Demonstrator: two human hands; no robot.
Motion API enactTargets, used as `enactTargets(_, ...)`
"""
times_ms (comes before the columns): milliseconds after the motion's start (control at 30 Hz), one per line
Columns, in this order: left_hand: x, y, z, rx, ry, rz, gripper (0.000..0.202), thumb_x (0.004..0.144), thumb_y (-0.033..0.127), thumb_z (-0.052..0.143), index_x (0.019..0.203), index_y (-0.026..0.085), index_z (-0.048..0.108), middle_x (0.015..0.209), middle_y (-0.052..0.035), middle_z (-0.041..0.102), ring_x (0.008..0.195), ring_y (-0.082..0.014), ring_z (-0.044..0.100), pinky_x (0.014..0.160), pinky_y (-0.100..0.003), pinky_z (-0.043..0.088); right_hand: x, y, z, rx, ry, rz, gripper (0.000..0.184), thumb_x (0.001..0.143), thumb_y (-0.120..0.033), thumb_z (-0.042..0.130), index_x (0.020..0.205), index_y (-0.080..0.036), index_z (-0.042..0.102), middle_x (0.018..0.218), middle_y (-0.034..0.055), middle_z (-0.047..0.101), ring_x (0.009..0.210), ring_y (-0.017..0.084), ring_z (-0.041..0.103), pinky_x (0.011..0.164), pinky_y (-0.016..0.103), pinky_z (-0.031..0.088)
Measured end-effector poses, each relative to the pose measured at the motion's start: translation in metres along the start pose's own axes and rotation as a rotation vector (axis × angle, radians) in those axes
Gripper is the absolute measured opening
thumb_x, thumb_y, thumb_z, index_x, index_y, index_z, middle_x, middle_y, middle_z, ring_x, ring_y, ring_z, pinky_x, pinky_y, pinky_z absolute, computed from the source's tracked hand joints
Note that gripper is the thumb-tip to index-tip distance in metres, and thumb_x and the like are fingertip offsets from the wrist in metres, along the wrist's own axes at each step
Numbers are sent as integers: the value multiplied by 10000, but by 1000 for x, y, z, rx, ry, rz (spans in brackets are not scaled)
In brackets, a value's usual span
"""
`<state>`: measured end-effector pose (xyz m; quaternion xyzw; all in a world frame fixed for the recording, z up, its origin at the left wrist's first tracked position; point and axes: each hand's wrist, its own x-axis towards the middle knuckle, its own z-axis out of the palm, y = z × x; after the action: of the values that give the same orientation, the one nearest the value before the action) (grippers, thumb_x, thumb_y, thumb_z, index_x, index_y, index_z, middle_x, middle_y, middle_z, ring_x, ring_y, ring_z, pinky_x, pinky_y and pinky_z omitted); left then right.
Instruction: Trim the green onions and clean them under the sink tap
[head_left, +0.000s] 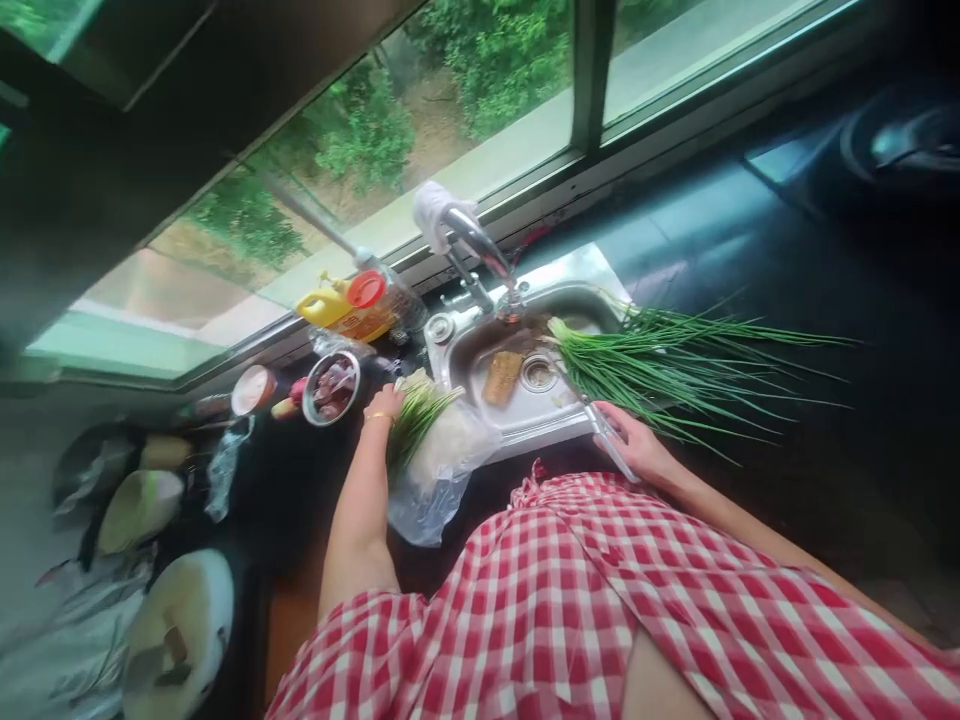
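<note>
My left hand (384, 401), with a gold bracelet at the wrist, is closed on the root end of a small bunch of green chives (418, 417). That bunch lies on a clear plastic bag (435, 480) left of the steel sink (517, 420). My right hand (637, 447) rests at the sink's near edge, closed on a pale knife (604, 430). Just beyond it a large bunch of long green chives (675, 370) lies across the sink's right rim and the dark counter. My red-and-white checked garment fills the bottom of the view.
A tap (480, 245) with a white cloth round it stands behind the sink, and a brown sponge (501, 377) lies in the basin. A yellow oil bottle (352, 305) and a bowl of meat (332, 388) stand left of the sink, with lids and bowls (176, 630) further left. A window runs behind.
</note>
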<state>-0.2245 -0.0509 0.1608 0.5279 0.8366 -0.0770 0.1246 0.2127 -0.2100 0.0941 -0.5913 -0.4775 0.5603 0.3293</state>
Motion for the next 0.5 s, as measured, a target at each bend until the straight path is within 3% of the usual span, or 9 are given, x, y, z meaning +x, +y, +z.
enactTargets(67, 3, 35, 29, -121, 56, 110, 478, 777, 282, 668, 1196, 80, 559, 1250, -266, 557, 1202, -424, 500, 946, -518, 405, -7, -11, -8, -5, 18, -1, 694, 698, -401, 629, 1325, -141, 484, 902, 56, 646, 757, 185, 616, 756, 340, 522)
enactTargets(133, 1, 84, 51, -386, 49, 281, 387, 763, 221, 669, 1125, 98, 609, 1184, -199, 607, 1176, -356, 526, 919, -412, 445, -13, -17, -15, 24, 32, 20, 704, 720, -412, 607, 1349, -136, 449, 925, 66, 635, 756, 183, 613, 756, 343, 524)
enactTargets(200, -4, 143, 73, -703, -123, 395, 196, 775, 177, 631, 953, 103, 664, 985, -118, 672, 1035, -254, 595, 820, -290, 473, -16, -17, -19, 62, 53, 41, 701, 736, -417, 590, 1357, -137, 427, 947, 81, 639, 788, 196, 621, 766, 349, 527)
enactTargets(267, -10, 205, 95, -894, -332, 342, 95, 748, 152, 638, 829, 125, 680, 845, -70, 675, 907, -182, 608, 755, -226, 462, -19, -12, -21, 88, 81, 41, 689, 744, -410, 589, 1357, -146, 421, 969, 91, 650, 857, 216, 632, 806, 358, 524)
enactTargets(367, -15, 277, 127, -936, -424, 235, 35, 726, 153, 653, 695, 145, 642, 732, -55, 653, 800, -166, 608, 703, -230, 451, -21, -3, -20, 102, 119, 49, 680, 758, -406, 588, 1367, -157, 416, 995, 99, 659, 925, 233, 635, 838, 364, 519)
enactTargets(433, -15, 306, 142, -927, -466, 173, 143, 762, 203, 630, 634, 146, 598, 657, -55, 621, 734, -182, 609, 660, -263, 443, -24, 1, -20, 113, 137, 67, 695, 761, -411, 589, 1381, -154, 407, 1016, 106, 657, 925, 234, 638, 828, 360, 521)
enactTargets(500, -12, 323, 149, -916, -522, 140, 223, 800, 247, 594, 604, 146, 562, 586, -43, 575, 661, -191, 597, 615, -292, 426, -27, 1, -20, 140, 156, 84, 706, 760, -412, 593, 1388, -152, 403, 1030, 109, 650, 891, 224, 639, 806, 351, 524)
